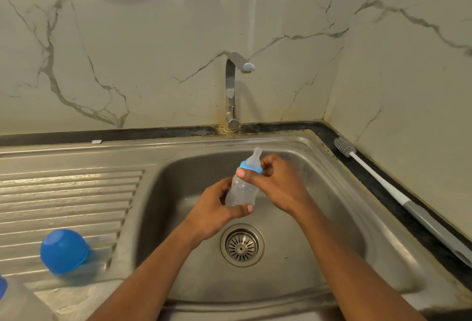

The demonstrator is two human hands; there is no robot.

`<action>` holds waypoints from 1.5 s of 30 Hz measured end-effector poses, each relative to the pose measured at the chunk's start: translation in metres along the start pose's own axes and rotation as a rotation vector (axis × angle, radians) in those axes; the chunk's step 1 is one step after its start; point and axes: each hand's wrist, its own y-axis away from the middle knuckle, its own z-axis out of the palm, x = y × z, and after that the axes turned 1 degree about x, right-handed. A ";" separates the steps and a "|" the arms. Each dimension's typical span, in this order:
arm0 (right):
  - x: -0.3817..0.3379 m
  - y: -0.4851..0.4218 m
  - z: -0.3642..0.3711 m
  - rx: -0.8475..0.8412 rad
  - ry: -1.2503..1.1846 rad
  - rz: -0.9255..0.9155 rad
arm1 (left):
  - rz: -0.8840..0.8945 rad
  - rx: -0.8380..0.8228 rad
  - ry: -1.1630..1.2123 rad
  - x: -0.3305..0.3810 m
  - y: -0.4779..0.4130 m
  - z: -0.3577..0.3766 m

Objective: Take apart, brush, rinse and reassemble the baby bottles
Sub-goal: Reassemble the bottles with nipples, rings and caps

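over the sink (329,200), the left hand (214,209) gripped the clear, empty-looking baby bottle (241,190) by its body; the right hand (277,184) pinched its blue collar (252,166). a blue cap (63,250) lay on the drainboard (71,193).

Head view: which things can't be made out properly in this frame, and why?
All in the head view.
The baby bottle: blurred by motion; left hand and right hand cover part of it, so whether the blue collar is being loosened or tightened is unclear.
The translucent container, bottom-left corner: cut off by the frame edge; identity uncertain.
The bottle brush: handle end cut off by the right edge.
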 end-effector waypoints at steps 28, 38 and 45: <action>-0.026 0.020 -0.005 0.168 -0.365 -0.161 | -0.009 0.185 -0.049 -0.014 -0.003 -0.012; -0.026 0.021 -0.003 0.098 -0.340 -0.146 | -0.023 0.195 -0.008 -0.011 -0.003 -0.011; -0.016 0.014 0.000 -0.053 -0.316 -0.105 | 0.006 0.019 0.057 -0.004 0.003 -0.004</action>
